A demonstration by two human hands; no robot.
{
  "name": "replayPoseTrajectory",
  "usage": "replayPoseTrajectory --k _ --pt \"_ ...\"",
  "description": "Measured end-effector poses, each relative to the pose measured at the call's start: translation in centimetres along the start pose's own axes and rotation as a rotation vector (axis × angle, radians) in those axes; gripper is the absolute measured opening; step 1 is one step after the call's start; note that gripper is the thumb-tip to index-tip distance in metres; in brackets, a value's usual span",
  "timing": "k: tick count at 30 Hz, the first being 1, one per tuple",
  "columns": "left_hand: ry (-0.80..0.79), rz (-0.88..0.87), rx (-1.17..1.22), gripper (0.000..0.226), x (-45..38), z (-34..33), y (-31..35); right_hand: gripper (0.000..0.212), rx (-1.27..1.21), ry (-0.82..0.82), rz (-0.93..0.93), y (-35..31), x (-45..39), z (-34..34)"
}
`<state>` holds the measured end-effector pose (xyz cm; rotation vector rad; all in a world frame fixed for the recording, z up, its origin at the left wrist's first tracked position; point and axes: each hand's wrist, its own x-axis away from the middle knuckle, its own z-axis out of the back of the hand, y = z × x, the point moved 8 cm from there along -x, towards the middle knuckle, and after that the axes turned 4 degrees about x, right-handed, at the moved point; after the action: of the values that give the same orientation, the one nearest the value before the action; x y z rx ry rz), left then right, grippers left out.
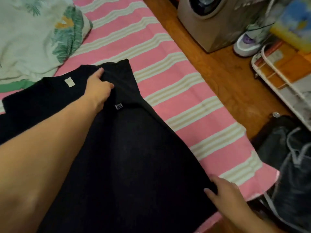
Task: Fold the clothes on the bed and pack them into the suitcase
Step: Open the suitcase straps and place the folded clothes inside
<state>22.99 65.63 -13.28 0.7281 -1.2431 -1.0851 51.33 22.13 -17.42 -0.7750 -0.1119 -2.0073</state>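
A black garment (134,148) lies spread on the pink-and-cream striped bed (176,78), with a small beige label near its far left edge and a small buckle near its middle. My left hand (99,86) reaches across it and pinches a fold of the black fabric near the far end. My right hand (225,190) grips the garment's near right corner at the bed's edge. A dark open bag, possibly the suitcase (292,174), sits on the floor to the right of the bed.
A white leaf-printed cloth (33,34) lies bunched at the bed's far left. On the wooden floor (218,68) stand a beige appliance (215,19), a white-and-purple item (247,44) and a white wire rack (279,76) with orange things.
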Motion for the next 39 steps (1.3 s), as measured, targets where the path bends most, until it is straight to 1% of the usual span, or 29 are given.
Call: replayPoseTrajectory --k 2,3,5,8,11,13,15,17,20,22,24,26,27,28,29,30,31,32,33,34,35,36,38,39 --pt "0.016 -0.056 -0.044 0.075 1.5 2.8 2.1 0.009 -0.053 0.066 -0.014 -1.6 2.5 0.8" --pt "0.022 -0.071 -0.066 0.072 2.4 4.4 2.9 0.004 -0.064 0.122 0.010 -2.8 4.0 1.3" --pt "0.028 -0.098 -0.102 0.066 4.5 7.8 4.3 0.011 0.003 0.234 0.110 -5.9 7.4 1.6" --pt "0.041 -0.115 -0.159 0.063 6.9 12.6 4.7 0.014 0.182 0.336 0.324 -11.0 11.3 -0.8" --pt "0.032 -0.049 -0.247 0.060 7.0 15.2 2.7 0.023 0.215 0.344 0.486 -14.8 12.9 -5.4" --pt "0.014 -0.027 -0.279 0.054 6.5 16.2 0.9 0.024 0.225 0.313 0.553 -16.6 13.4 -8.3" --pt "0.017 -0.036 -0.271 0.056 6.4 17.0 0.0 0.024 0.240 0.292 0.589 -17.9 13.9 -10.1" --pt "0.025 -0.027 -0.200 0.059 6.5 17.6 -0.7 0.019 0.218 0.280 0.601 -18.8 14.7 -10.8" --pt "0.051 -0.003 -0.144 0.050 7.5 18.5 -0.5 0.008 0.188 0.296 0.606 -19.9 16.0 -10.6" --pt "0.056 0.005 -0.160 0.053 7.6 19.4 -0.4 0.013 0.220 0.289 0.629 -20.7 16.8 -10.9" --pt "0.052 0.022 -0.152 0.066 7.3 20.2 -0.4 0.020 0.263 0.253 0.627 -21.1 17.2 -11.8" --pt "0.060 0.042 -0.190 0.071 7.3 21.3 -1.1 0.020 0.301 0.219 0.625 -21.4 17.2 -12.8" --pt "0.073 0.072 -0.254 0.075 7.4 21.8 -1.8 0.027 0.323 0.202 0.620 -21.5 17.1 -13.2" --pt "0.119 0.110 -0.383 0.080 7.7 22.4 -3.1 0.035 0.343 0.194 0.608 -21.5 17.0 -13.5" --pt "0.183 0.135 -0.530 0.078 9.1 22.7 -4.4 0.041 0.341 0.196 0.573 -21.1 16.8 -13.4" --pt "0.231 0.132 -0.647 0.070 10.8 22.6 -6.1 0.042 0.303 0.210 0.508 -20.4 16.4 -13.0" --pt "0.234 0.076 -0.713 0.060 13.1 21.7 -7.5 0.039 0.242 0.229 0.410 -19.1 15.5 -12.1" --pt "0.182 -0.044 -0.751 0.053 15.3 20.1 -8.8 0.034 0.171 0.258 0.285 -17.3 14.4 -11.2" --pt "0.075 -0.202 -0.815 0.049 18.0 17.6 -10.0 0.031 0.097 0.277 0.161 -15.3 13.2 -10.4" --pt "-0.076 -0.379 -0.916 0.049 20.5 14.9 -11.8 0.030 0.030 0.265 0.051 -13.3 11.9 -9.8" --pt "-0.233 -0.538 -1.044 0.051 23.1 12.2 -13.6 0.027 -0.027 0.209 -0.044 -11.7 10.8 -9.7" --pt "-0.385 -0.630 -1.161 0.056 25.1 10.0 -15.5 0.025 -0.042 0.109 -0.110 -10.7 9.8 -10.0" --pt "-0.678 -0.607 -1.365 0.066 28.7 7.0 -19.2 0.024 0.096 -0.092 -0.103 -10.1 9.0 -11.4" --pt "-0.759 -0.574 -1.422 0.069 30.2 6.4 -20.5 0.025 0.170 -0.152 -0.086 -10.2 9.0 -11.9"
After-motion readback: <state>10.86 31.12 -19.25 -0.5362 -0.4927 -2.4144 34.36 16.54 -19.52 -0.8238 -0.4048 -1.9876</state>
